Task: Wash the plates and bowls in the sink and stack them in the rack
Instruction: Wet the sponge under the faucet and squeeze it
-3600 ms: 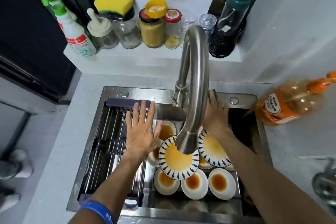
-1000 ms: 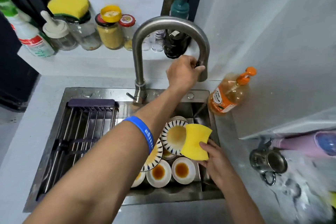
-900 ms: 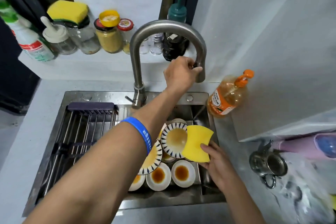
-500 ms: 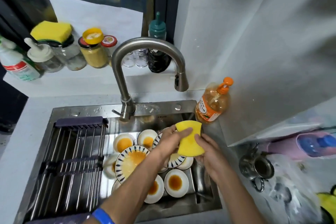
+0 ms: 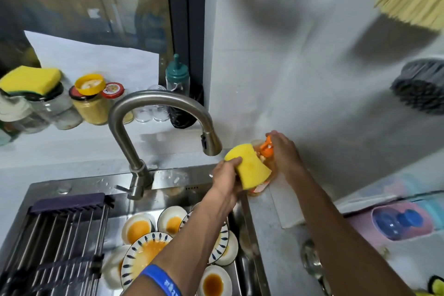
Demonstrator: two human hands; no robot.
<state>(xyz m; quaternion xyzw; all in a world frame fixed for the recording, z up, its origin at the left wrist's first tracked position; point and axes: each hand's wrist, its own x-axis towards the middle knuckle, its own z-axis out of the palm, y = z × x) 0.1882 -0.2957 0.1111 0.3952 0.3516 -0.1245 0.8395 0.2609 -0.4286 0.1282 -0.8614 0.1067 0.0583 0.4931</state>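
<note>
Head view: our left hand [image 5: 225,175] clamps the sponge [image 5: 249,168] under the soap pump [image 5: 266,146], right hand [image 5: 284,151] pressing it; soap may miss, while dirty plates [image 5: 146,255] wait in the sink [image 5: 168,180].

Both bare forearms reach up from the lower edge toward the frame's centre. The left hand [image 5: 225,175], a blue band on its wrist, grips a yellow rectangular foam sponge [image 5: 248,168]. The right hand [image 5: 283,151], just right of it, presses down on an orange plastic pump head [image 5: 266,146].
</note>
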